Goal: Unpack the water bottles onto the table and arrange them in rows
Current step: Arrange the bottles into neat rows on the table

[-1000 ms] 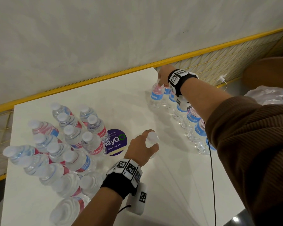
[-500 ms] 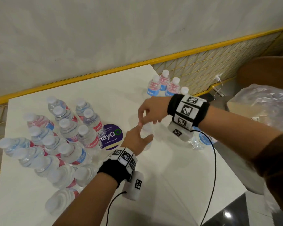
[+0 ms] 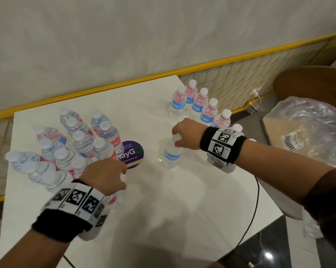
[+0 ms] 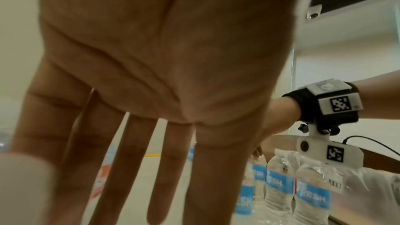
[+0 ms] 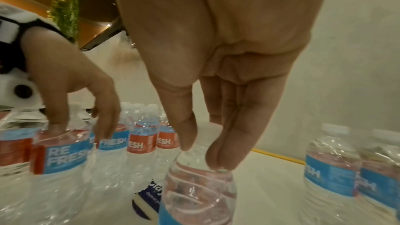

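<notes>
A clear water bottle with a blue label stands upright at mid-table, and my right hand pinches its white cap from above. In the right wrist view my thumb and fingers close on the neck of that bottle. My left hand holds nothing, its fingers straight, and reaches over the cluster of bottles on the left. Its fingertips touch a bottle top there. A row of bottles stands at the back right edge.
A round purple sticker lies between the cluster and the held bottle. The white table ends close on the right, where a crumpled plastic wrap and a brown seat sit. A yellow rail runs behind. A black cable trails from my right wrist.
The left hand passed the bottle to the right hand, let go and swung back left to the cluster. The right hand came from the back row and now holds that bottle.
</notes>
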Available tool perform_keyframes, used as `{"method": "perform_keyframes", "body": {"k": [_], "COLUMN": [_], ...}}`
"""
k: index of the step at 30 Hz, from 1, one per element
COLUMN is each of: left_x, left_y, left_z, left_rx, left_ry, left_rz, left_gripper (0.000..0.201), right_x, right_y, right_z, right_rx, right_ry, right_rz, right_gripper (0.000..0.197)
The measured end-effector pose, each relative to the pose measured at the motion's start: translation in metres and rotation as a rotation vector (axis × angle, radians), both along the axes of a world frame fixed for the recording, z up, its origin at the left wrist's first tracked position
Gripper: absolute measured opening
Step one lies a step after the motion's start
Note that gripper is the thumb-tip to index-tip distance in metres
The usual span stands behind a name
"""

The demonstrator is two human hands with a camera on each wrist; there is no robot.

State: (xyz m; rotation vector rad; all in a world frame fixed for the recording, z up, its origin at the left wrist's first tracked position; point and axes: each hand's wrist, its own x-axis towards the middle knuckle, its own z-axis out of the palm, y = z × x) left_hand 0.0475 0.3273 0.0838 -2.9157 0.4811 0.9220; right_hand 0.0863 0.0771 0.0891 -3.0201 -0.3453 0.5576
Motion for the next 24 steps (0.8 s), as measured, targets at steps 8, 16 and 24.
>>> {"method": "perform_keyframes", "body": {"k": [8,16,24], "left_x": [-0.005,0.005,0.019], "left_y": [0.012,-0.002,-0.040], "left_z": [0.010,0.009,-0.002], "left_rx": [0.244,0.043,-0.193], "left_ry": [0.009,-0.001,-0.092], "left_rz": [-0.081,-0.086,-0.132], "left_gripper": [0.042,0.027,0.025], "right_x": [0.055,0.099,0.114], "right_y": [-0.038,-0.060,-0.055], "right_z": [0.014,0.017,0.012], "right_rx": [-0.097,-0.092,-0.060], "right_ry": [-0.059,-0.070,-0.084], "right_rz": [-0.197,-0.390,-0.455], "right_gripper": [0.038,0.043,0.038]}}
